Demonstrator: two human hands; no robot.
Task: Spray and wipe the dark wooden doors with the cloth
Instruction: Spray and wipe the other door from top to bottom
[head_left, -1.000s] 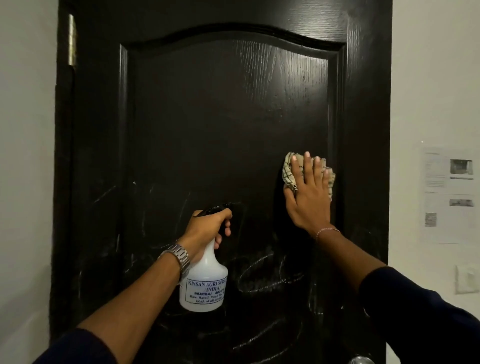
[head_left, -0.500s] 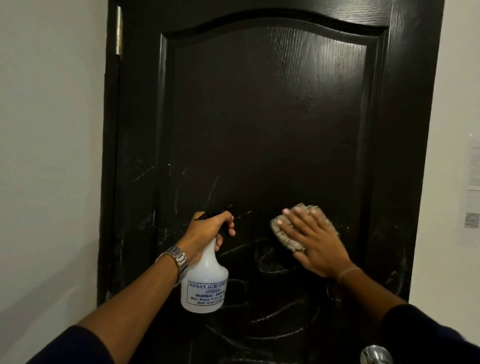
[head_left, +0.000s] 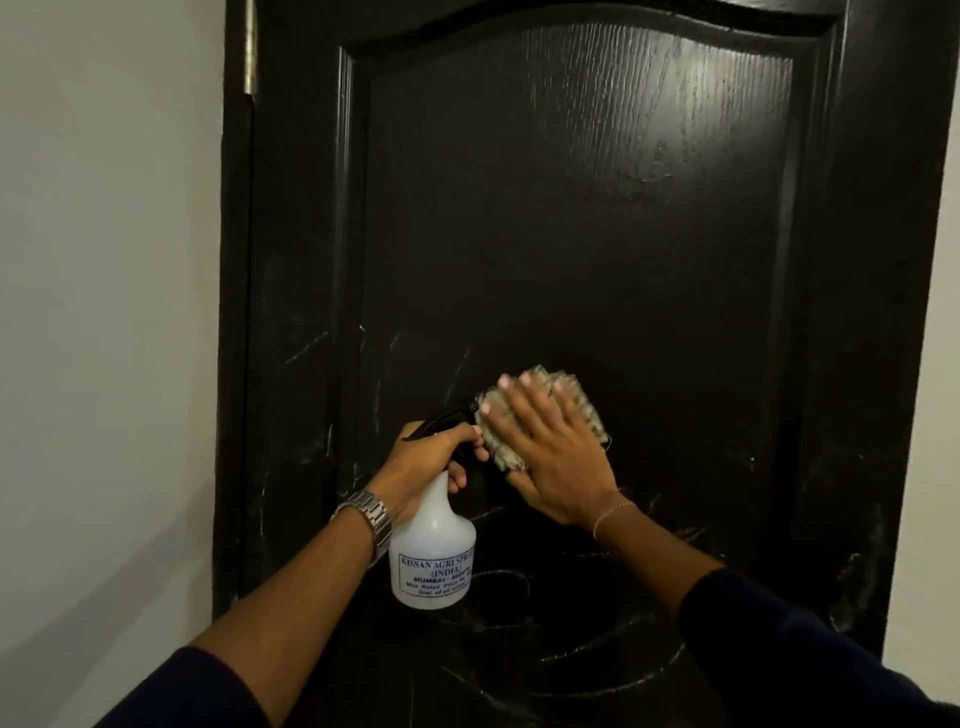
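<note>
Head view showed the dark wooden door (head_left: 597, 249) filling most of the frame, its raised arched panel streaked low down with pale swirl marks, while the upper panel looked cleaner and glossy. Over the last second the cloth (head_left: 545, 415) had travelled from the panel's right edge down and leftward across the panel, ending just beside the nozzle of the white spray bottle (head_left: 432, 551). That sweep suggested the wiping was working toward the smeared lower half, which was judged still to need passes. The right hand (head_left: 550, 457) pressed the cloth flat against the door, its fingers (head_left: 511, 400) straight and spread. The left hand (head_left: 428, 457) stayed wrapped round the bottle's neck, fingers curled at the trigger, bottle held upright close to the door.
</note>
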